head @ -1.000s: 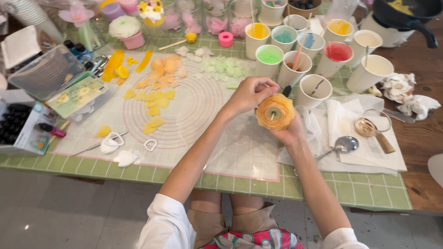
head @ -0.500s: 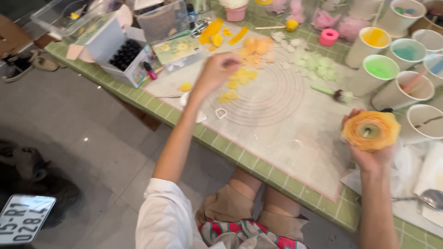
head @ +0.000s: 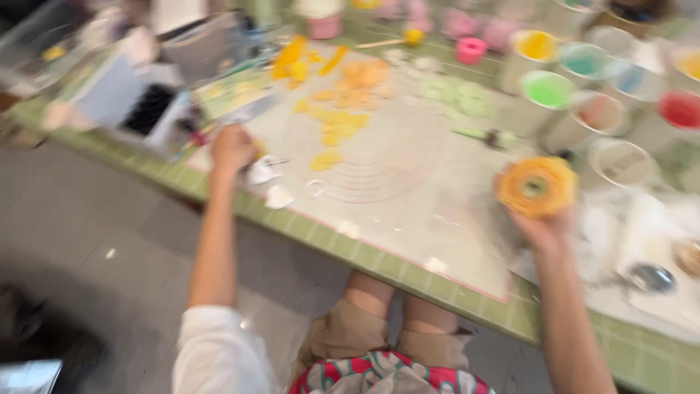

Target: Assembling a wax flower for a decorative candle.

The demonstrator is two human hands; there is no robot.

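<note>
The right hand (head: 543, 230) grips a round orange layered flower (head: 537, 187) above the green-tiled tabletop (head: 437, 281)'s front edge; whether the blurred left hand (head: 232, 149), near that edge, holds anything cannot be told.

Green-tiled table (head: 408, 276) under white mat (head: 408, 182), paint cups (head: 547, 91), boxes (head: 146, 109).

Orange flower (head: 537, 187): we see a round, layered rosette of orange-yellow petals with a darker hollow centre, blurred by motion.
Pose: it faces us, upright, raised above the counter (head: 408, 281).
Grip: our right hand (head: 543, 228) cups it from below.
Place: just right of the white ringed mat (head: 394, 182), near the green-filled cup (head: 547, 91).
</note>
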